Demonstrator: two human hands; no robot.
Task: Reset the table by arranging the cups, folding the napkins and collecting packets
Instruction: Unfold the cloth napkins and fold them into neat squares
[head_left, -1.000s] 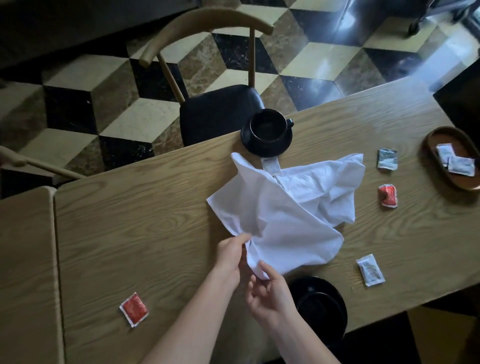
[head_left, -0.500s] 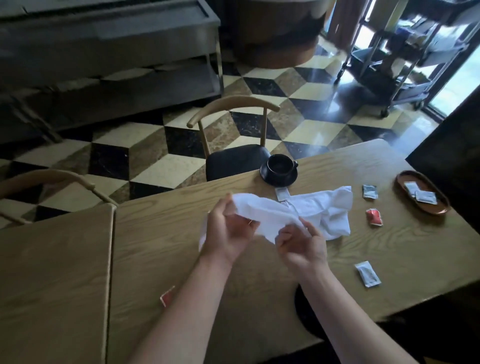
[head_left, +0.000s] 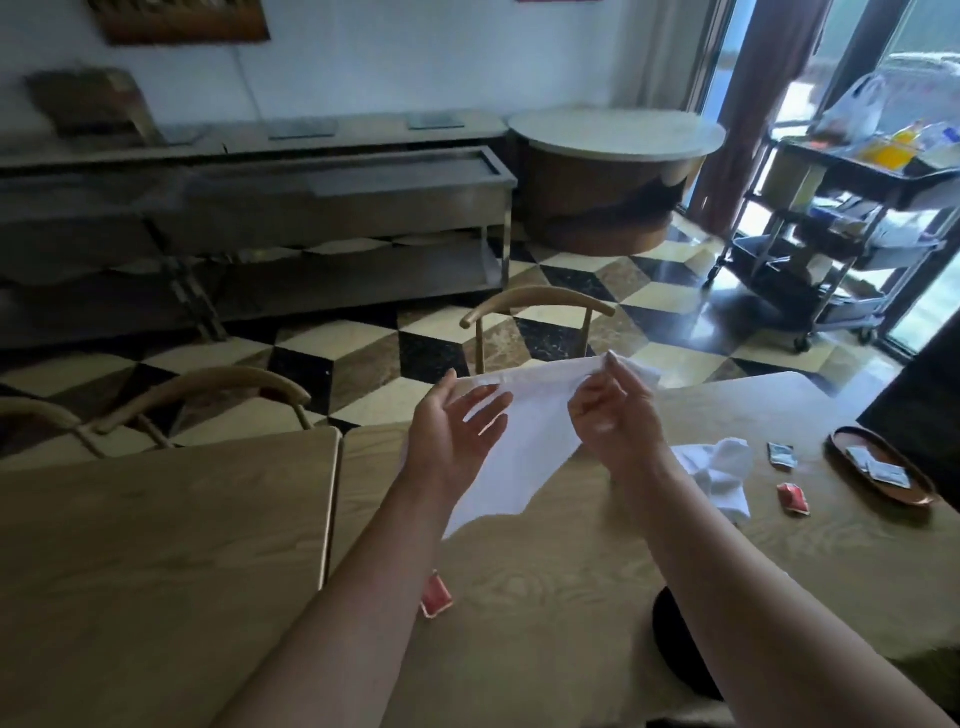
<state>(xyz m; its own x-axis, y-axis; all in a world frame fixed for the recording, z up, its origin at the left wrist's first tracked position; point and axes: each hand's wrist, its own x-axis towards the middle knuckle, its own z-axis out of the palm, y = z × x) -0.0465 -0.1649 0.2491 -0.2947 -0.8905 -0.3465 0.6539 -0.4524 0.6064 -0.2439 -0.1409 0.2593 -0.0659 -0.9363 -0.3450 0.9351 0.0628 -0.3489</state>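
Observation:
I hold a white napkin (head_left: 524, 436) up in the air above the wooden table (head_left: 545, 561). My left hand (head_left: 457, 431) pinches its top edge at the left. My right hand (head_left: 613, 410) pinches the same edge at the right, and the cloth hangs down between them in a point. More white cloth (head_left: 722, 467) lies crumpled on the table behind my right forearm. Red packets lie near my left forearm (head_left: 435, 597) and at the right (head_left: 793, 498), with a dark packet (head_left: 782, 454) beyond. A black saucer (head_left: 675, 644) shows under my right arm. The far cup is hidden.
A brown oval tray (head_left: 883, 496) with white packets (head_left: 878, 467) sits at the table's right end. A second wooden table (head_left: 156, 545) adjoins on the left. Wooden chairs (head_left: 535, 301) stand behind on the checkered floor, and a service cart (head_left: 841, 218) stands at the far right.
Both hands have lifted the napkin off the table and pulled its top edge out between them. The view has tilted upward toward the room.

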